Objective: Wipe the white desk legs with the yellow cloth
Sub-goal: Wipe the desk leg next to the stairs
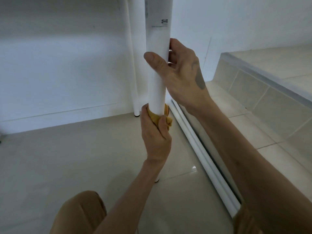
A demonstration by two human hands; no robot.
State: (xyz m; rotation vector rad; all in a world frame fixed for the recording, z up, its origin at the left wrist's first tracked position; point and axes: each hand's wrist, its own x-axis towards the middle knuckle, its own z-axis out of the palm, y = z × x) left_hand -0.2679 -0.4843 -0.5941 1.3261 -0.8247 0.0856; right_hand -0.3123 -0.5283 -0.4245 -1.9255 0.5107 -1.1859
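Rear leg: slim white round desk leg (134,73), left of centre; I judge it still unwiped.
Near leg: thick white tubular desk leg (157,65), centre; wipe midway.
Left hand (155,137): clenched, pressing crumpled yellow cloth (167,118) around it.
Right hand (179,71): gripping leg higher, steadying.
Obstruction: white floor rail (199,149) right, close beside.

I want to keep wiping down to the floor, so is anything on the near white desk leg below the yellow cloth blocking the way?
Nothing visible does. The left hand grips the crumpled yellow cloth around the near round white desk leg; that hand and forearm hide most of the leg below it. The right hand holds the leg above the cloth.
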